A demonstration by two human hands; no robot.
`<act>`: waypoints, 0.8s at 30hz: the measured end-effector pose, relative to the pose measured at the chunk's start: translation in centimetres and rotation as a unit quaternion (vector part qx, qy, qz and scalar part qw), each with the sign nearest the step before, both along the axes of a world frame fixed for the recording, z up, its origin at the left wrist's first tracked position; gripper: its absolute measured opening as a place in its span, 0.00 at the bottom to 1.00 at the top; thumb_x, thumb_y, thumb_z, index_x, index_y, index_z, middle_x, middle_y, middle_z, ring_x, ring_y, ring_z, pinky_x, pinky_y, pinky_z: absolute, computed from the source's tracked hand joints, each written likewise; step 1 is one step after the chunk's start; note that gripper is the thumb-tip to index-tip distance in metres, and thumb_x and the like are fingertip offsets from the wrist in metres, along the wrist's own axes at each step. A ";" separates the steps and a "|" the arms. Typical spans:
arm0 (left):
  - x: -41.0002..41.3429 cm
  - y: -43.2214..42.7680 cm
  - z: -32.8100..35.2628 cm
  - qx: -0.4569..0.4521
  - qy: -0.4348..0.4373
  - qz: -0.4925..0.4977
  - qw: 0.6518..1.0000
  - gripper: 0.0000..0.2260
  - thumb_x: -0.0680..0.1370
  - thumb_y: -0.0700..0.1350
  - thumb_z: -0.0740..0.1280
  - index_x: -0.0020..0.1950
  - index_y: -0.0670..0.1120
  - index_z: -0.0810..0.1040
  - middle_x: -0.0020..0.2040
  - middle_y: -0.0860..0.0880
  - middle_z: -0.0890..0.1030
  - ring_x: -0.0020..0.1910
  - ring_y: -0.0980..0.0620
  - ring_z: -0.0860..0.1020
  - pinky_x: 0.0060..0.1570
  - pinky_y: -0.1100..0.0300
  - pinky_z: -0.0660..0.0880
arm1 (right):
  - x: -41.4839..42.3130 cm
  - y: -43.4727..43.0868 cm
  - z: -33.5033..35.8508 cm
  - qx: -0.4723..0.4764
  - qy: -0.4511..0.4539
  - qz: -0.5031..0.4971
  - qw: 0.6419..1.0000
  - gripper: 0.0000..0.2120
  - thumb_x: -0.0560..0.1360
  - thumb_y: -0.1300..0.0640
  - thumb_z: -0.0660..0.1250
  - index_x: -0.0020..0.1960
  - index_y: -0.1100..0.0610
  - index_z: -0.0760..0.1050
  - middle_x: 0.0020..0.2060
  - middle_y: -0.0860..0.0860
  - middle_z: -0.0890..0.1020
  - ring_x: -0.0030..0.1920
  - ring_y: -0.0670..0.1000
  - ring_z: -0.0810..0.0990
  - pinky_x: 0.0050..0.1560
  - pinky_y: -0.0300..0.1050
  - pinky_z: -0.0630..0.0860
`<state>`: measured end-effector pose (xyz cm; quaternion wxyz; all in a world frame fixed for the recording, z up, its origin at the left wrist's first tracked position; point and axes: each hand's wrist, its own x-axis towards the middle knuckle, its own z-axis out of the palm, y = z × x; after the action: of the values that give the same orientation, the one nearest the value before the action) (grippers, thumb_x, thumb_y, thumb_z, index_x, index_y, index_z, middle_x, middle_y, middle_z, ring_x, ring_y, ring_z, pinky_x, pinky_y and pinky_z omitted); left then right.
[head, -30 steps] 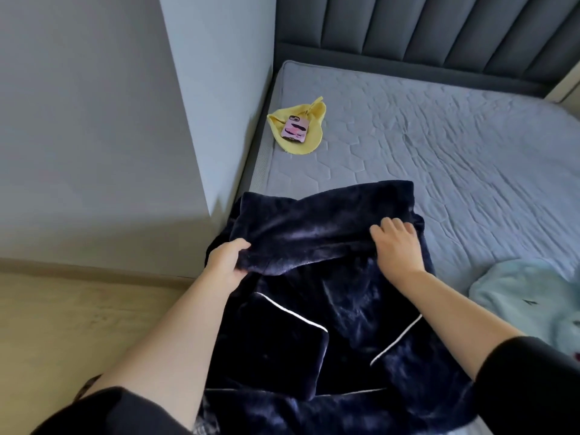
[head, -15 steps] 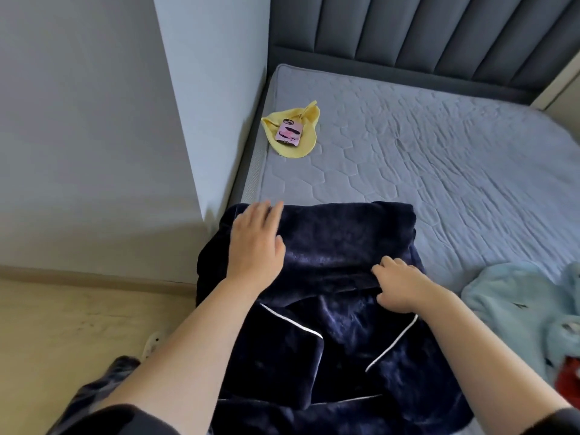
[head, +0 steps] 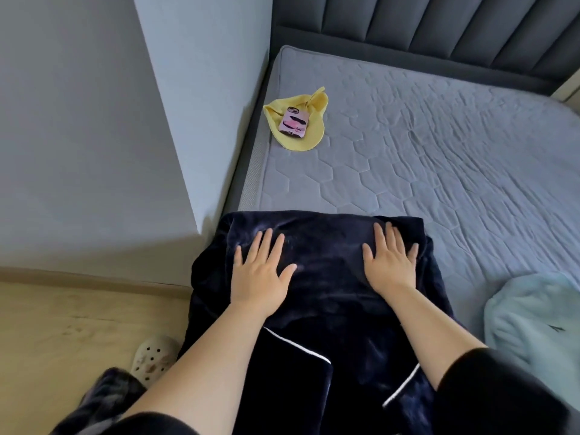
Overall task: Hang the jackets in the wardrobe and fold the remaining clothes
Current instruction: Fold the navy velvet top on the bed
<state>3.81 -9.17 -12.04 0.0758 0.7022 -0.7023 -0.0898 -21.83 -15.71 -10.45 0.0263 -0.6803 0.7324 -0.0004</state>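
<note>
The navy velvet garment (head: 329, 246) lies at the near left corner of the bed (head: 439, 152), its lower part hanging over the near edge; its upper portion is doubled over, and both hands press flat on that fold, likely to smooth and set it. The left hand (head: 262, 271) has an open grip, fingers spread straight on the cloth; the right hand (head: 390, 265) does too, palm down, clasping nothing. A pale blue garment (head: 533, 324) waits at the near right edge, probably next; a yellow cloth (head: 301, 139) carrying a phone (head: 294, 122) sits by the left edge, well apart.
</note>
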 end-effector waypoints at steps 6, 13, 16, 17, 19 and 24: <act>-0.5 -0.1 0.6 -0.033 -0.024 0.013 0.999 0.33 0.77 0.64 0.37 0.78 0.50 0.50 0.79 0.49 0.49 0.78 0.51 0.45 0.73 0.45 0.40 | 1.0 -0.4 -1.1 -0.012 0.000 -0.011 1.000 0.30 0.79 0.45 0.45 0.78 0.52 0.46 0.78 0.52 0.49 0.77 0.50 0.45 0.74 0.60 0.41; -2.5 -5.6 6.0 -0.172 -0.001 -0.098 0.980 0.16 0.78 0.50 0.62 0.63 0.45 0.74 0.61 0.45 0.74 0.65 0.43 0.68 0.68 0.44 0.59 | 3.8 -3.3 5.4 -0.197 -0.119 0.095 0.969 0.17 0.75 0.60 0.56 0.61 0.61 0.73 0.56 0.58 0.78 0.59 0.59 0.72 0.66 0.54 0.64; -1.4 -7.6 5.3 -0.048 -0.046 -0.137 0.988 0.26 0.81 0.58 0.53 0.77 0.49 0.56 0.76 0.46 0.58 0.76 0.44 0.51 0.72 0.42 0.50 | 4.9 -4.0 4.4 -0.141 -0.080 0.138 0.977 0.20 0.80 0.55 0.54 0.70 0.60 0.65 0.68 0.58 0.70 0.69 0.59 0.64 0.72 0.55 0.56; -0.5 -7.6 4.3 -0.010 -0.059 -0.130 0.990 0.27 0.81 0.60 0.49 0.78 0.50 0.51 0.78 0.46 0.54 0.77 0.45 0.49 0.73 0.43 0.48 | 4.5 -3.7 3.0 -0.086 -0.038 0.131 0.987 0.22 0.81 0.52 0.52 0.73 0.59 0.62 0.71 0.57 0.65 0.73 0.57 0.60 0.74 0.56 0.50; 1.0 -6.8 2.1 0.008 -0.075 -0.113 0.991 0.28 0.81 0.61 0.45 0.78 0.52 0.47 0.78 0.47 0.53 0.77 0.46 0.49 0.74 0.47 0.45 | 3.1 -2.8 0.2 -0.046 -0.029 0.098 0.994 0.24 0.81 0.51 0.51 0.74 0.58 0.59 0.73 0.56 0.63 0.75 0.55 0.56 0.75 0.55 0.46; 1.6 -7.3 0.0 -0.010 -0.059 -0.097 0.994 0.30 0.78 0.63 0.40 0.78 0.53 0.46 0.78 0.47 0.53 0.77 0.47 0.50 0.74 0.48 0.45 | 2.6 -3.2 -2.5 -0.114 -0.085 0.082 0.986 0.24 0.78 0.56 0.55 0.73 0.59 0.63 0.72 0.58 0.66 0.74 0.57 0.59 0.74 0.55 0.47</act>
<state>5.43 -16.44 -12.07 0.0318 0.6342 -0.7710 -0.0483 -19.19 -18.87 -12.97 0.0104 -0.7341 0.6645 -0.1394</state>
